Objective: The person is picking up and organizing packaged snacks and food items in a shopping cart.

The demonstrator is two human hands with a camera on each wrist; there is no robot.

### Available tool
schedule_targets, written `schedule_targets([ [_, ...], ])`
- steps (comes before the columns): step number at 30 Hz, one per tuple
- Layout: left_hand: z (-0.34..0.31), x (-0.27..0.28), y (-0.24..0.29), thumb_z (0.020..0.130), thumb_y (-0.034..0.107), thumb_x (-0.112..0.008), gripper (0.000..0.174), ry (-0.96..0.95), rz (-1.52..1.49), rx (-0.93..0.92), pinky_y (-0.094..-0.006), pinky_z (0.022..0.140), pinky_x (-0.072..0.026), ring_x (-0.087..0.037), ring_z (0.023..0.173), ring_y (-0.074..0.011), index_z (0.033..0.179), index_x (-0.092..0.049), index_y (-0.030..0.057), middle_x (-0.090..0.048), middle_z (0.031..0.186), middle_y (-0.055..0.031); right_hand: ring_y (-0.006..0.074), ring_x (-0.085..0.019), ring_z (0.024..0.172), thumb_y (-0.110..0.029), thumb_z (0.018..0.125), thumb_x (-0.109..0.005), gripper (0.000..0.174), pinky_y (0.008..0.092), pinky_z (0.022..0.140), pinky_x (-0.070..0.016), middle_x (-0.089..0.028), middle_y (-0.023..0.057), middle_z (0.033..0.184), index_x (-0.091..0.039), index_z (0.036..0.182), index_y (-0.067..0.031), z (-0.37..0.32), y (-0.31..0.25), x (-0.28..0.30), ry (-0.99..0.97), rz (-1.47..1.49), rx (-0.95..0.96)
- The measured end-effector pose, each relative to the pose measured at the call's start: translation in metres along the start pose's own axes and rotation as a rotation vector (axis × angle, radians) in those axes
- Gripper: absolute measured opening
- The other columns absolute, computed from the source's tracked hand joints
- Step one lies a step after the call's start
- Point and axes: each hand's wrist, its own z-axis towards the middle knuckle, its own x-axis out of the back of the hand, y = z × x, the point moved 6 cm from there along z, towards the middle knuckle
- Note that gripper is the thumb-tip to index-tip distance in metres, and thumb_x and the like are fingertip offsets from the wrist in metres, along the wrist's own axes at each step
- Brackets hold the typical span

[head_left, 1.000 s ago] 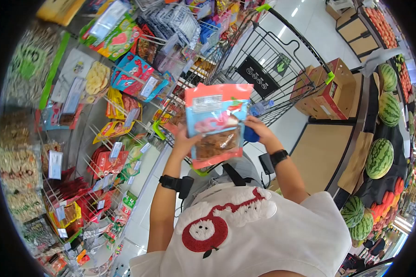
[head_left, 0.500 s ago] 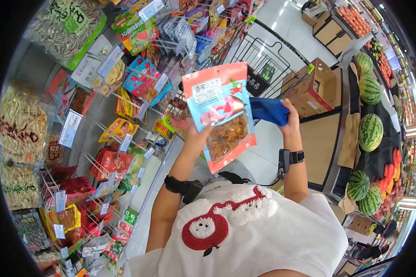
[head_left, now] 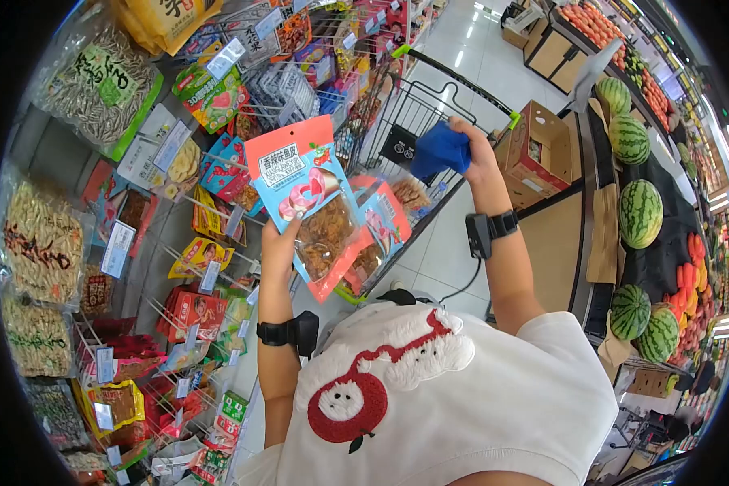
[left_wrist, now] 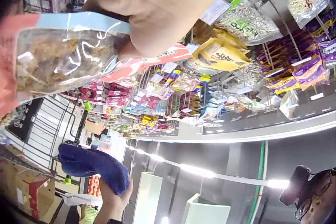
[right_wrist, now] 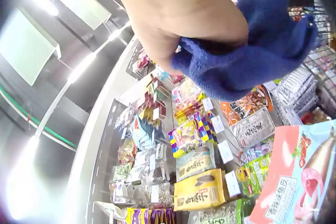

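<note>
Snack packet [head_left: 309,202] beside supermarket display rack [head_left: 155,251]

Left of my grip I see peg racks [head_left: 155,279] crowded with snack bags [head_left: 97,85]; past it a cart [head_left: 417,101] on a glossy white floor [head_left: 462,57]. Right of it, a box [head_left: 543,146] and watermelons [head_left: 640,212] on a dark stand [head_left: 648,275]. Overhead glow strip lights [left_wrist: 194,170]

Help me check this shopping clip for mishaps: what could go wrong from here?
1. The left hand pinches the snack bag only near its lower corner, held high, so it could slip and drop.
2. The right hand is full with the blue cloth over the cart, so it likely cannot catch the bag.
</note>
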Motion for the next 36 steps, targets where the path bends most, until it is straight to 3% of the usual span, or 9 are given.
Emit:
schedule_targets([
  [5, 0.001, -0.022, 0.001, 0.079, 0.010, -0.059, 0.029, -0.021, 0.025, -0.021, -0.0258, 0.076, -0.0405, -0.053, 0.086, -0.0113, 0.106, -0.053, -0.0010, -0.058, 0.099, -0.0048, 0.0199, -0.059, 0.072, -0.007, 0.076, -0.054, 0.022, 0.0321, 0.067, -0.0506, -0.055, 0.0070, 0.079, -0.049, 0.096, -0.0038, -0.034, -0.009, -0.060, -0.168, -0.007, 0.069],
  [9, 0.003, -0.047, 0.005, 0.080, 0.009, -0.058, 0.030, -0.103, -0.073, -0.006, -0.0259, 0.078, -0.0396, -0.051, 0.090, -0.0112, 0.108, -0.052, -0.0006, -0.056, 0.101, -0.0039, 0.0184, -0.056, 0.084, -0.008, 0.071, -0.060, 0.034, 0.0299, 0.074, -0.0474, -0.054, 0.0089, 0.099, -0.049, 0.103, -0.0072, -0.067, 0.011, -0.121, -0.534, -0.327, 0.153],
  [13, -0.010, -0.077, 0.040, 0.080, 0.008, -0.057, 0.031, -0.216, -0.126, -0.064, -0.0264, 0.081, -0.0394, -0.051, 0.092, -0.0123, 0.110, -0.050, -0.0009, -0.054, 0.104, -0.0033, 0.0251, -0.046, 0.099, -0.015, 0.061, -0.068, 0.054, 0.0361, 0.091, -0.0323, -0.053, 0.0056, 0.112, -0.052, 0.113, -0.0114, -0.098, 0.030, -0.173, -0.810, -1.372, 0.805],
  [14, -0.012, -0.079, 0.045, 0.080, 0.008, -0.056, 0.032, -0.204, -0.127, -0.089, -0.0266, 0.081, -0.0395, -0.051, 0.093, -0.0126, 0.110, -0.050, -0.0011, -0.054, 0.104, -0.0033, 0.0288, -0.041, 0.106, -0.020, 0.059, -0.069, 0.063, 0.0399, 0.097, -0.0256, -0.052, 0.0031, 0.113, -0.049, 0.119, -0.0171, -0.103, 0.034, -0.173, -0.718, -1.587, 0.940],
  [17, -0.021, -0.081, 0.059, 0.081, 0.010, -0.057, 0.032, -0.274, -0.026, -0.078, -0.0272, 0.081, -0.0402, -0.050, 0.093, -0.0124, 0.110, -0.050, -0.0008, -0.055, 0.104, -0.0034, 0.0310, -0.039, 0.109, -0.022, 0.060, -0.069, 0.064, 0.0472, 0.098, -0.0224, -0.050, 0.0026, 0.115, -0.049, 0.121, -0.0195, -0.103, 0.025, -0.173, -0.532, -1.774, 1.109],
  [18, -0.021, -0.079, 0.057, 0.081, 0.011, -0.057, 0.032, -0.309, 0.081, -0.087, -0.0272, 0.080, -0.0404, -0.050, 0.092, -0.0121, 0.110, -0.050, -0.0005, -0.055, 0.103, -0.0034, 0.0338, -0.037, 0.111, -0.023, 0.063, -0.066, 0.061, 0.0536, 0.097, -0.0207, -0.049, 0.0039, 0.117, -0.048, 0.121, -0.0199, -0.096, 0.024, -0.169, -0.469, -1.748, 1.102],
  [23, -0.021, -0.087, 0.066, 0.085, 0.018, -0.053, 0.030, -0.277, 0.325, -0.229, -0.0276, 0.081, -0.0403, -0.051, 0.091, -0.0123, 0.108, -0.052, -0.0008, -0.057, 0.101, -0.0046, 0.0340, -0.037, 0.115, -0.013, 0.069, -0.058, 0.055, 0.0528, 0.099, -0.0215, -0.048, 0.0073, 0.120, -0.047, 0.122, -0.0230, -0.082, 0.031, -0.175, -0.560, -1.567, 1.098],
  [29, -0.010, -0.064, 0.063, 0.091, 0.017, -0.040, 0.032, -0.001, -0.139, -0.142, -0.0300, 0.086, -0.0377, -0.048, 0.101, -0.0157, 0.116, -0.045, -0.0033, -0.051, 0.113, -0.0091, 0.0323, -0.037, 0.118, -0.001, 0.063, -0.050, 0.063, 0.0486, 0.098, -0.0256, -0.048, 0.0071, 0.120, -0.049, 0.121, -0.0231, -0.090, 0.062, -0.164, -0.754, -1.554, 0.965],
  [36, -0.017, -0.057, 0.069, 0.091, 0.014, -0.040, 0.031, -0.030, -0.131, -0.133, -0.0294, 0.087, -0.0362, -0.048, 0.101, -0.0150, 0.115, -0.045, -0.0036, -0.051, 0.112, -0.0083, 0.0342, -0.034, 0.119, 0.002, 0.066, -0.050, 0.057, 0.0445, 0.099, -0.0250, -0.045, 0.0097, 0.123, -0.050, 0.120, -0.0154, -0.106, 0.068, -0.145, -0.822, -1.380, 0.894],
])
